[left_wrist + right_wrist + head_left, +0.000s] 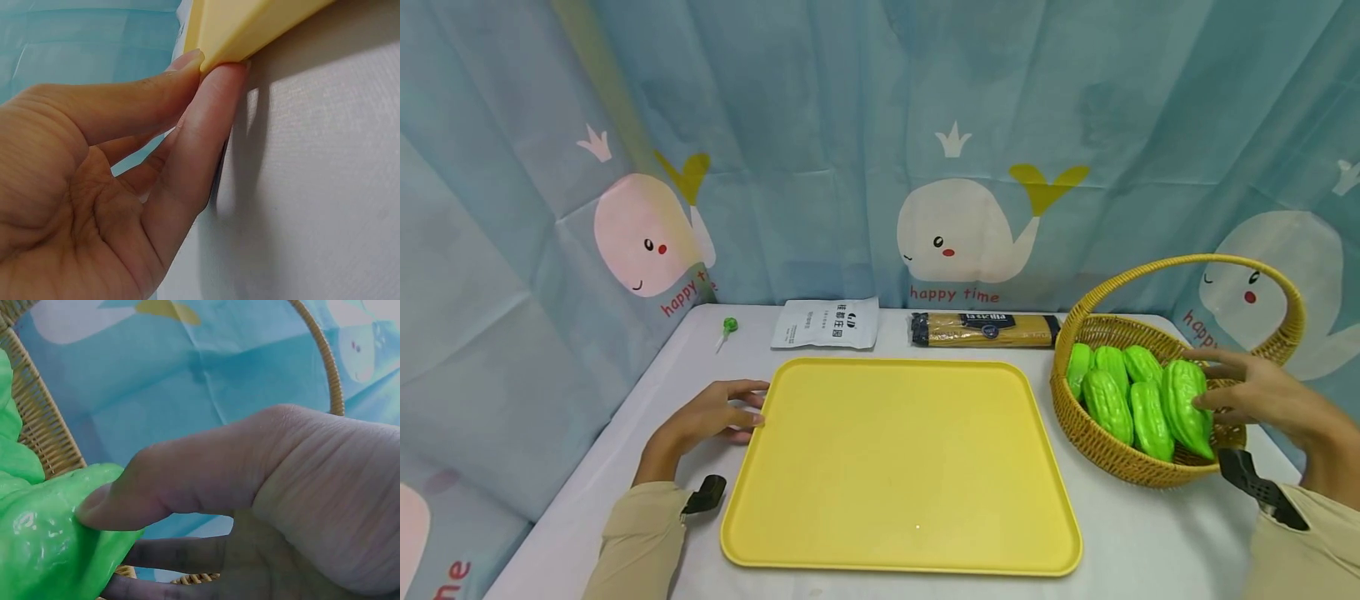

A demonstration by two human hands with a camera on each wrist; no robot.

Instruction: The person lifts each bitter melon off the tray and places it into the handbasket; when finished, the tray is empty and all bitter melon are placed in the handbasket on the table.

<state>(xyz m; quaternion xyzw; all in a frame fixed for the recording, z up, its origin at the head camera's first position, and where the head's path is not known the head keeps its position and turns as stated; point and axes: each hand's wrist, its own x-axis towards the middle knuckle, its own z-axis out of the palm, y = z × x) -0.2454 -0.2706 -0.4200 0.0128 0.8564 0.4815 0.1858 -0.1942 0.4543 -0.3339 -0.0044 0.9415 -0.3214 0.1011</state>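
My left hand [711,412] pinches the left rim of a yellow tray [895,467]; the left wrist view shows the thumb on one side of the tray's edge [240,31] and a finger against its underside. At the right, my right hand [1262,396] reaches over a wicker basket [1120,454] and holds a bright green bitter melon [1186,400] at the basket's right side. In the right wrist view the thumb [103,509] presses on the melon's glossy skin, and the other fingers pass behind it, their tips hidden. Several more bitter melons [1108,404] lie in the basket.
Behind the tray lie a white printed packet [826,323] and a pack of spaghetti [988,330]. A green lollipop [728,325] lies at the back left. The basket's tall handle [1180,260] arches over it. A whale-print curtain [820,167] surrounds the white table.
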